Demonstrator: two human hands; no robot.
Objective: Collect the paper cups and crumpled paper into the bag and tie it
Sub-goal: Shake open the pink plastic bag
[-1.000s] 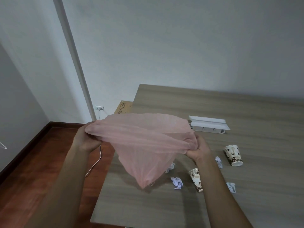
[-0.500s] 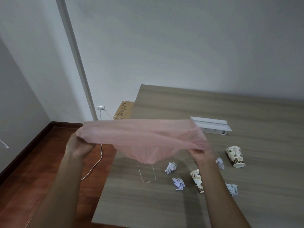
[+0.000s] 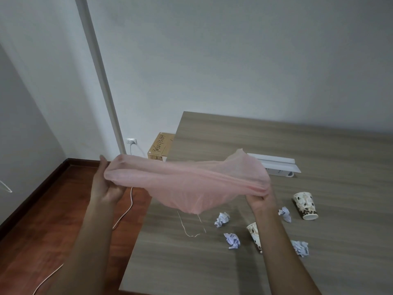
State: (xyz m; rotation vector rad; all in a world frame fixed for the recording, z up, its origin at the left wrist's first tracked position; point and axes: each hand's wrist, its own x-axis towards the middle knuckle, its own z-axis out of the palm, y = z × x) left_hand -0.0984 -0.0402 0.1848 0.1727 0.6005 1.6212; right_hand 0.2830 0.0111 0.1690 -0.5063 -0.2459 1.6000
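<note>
A thin pink plastic bag (image 3: 191, 184) is stretched in the air between my hands, over the table's left edge. My left hand (image 3: 104, 186) holds its left end with the thumb pointing up. My right hand (image 3: 260, 199) pinches its right end. One patterned paper cup (image 3: 305, 206) stands upside down on the wooden table (image 3: 234, 133). A second cup (image 3: 254, 234) lies on its side, partly hidden by my right forearm. Several crumpled paper balls lie around the cups, among them one (image 3: 222, 219) below the bag and one (image 3: 232, 241) nearer me.
A loose string (image 3: 189, 227) lies on the table under the bag. A white power strip (image 3: 276, 166) sits behind the bag. Left of the table there is red wood floor with a white cable (image 3: 125, 211), a cardboard box (image 3: 160, 149) and a wall socket (image 3: 131, 141).
My hands have moved apart and pulled the bag from a hanging pouch into a wide, flat band. Its sagging bottom has risen off the table, and the string now shows.
</note>
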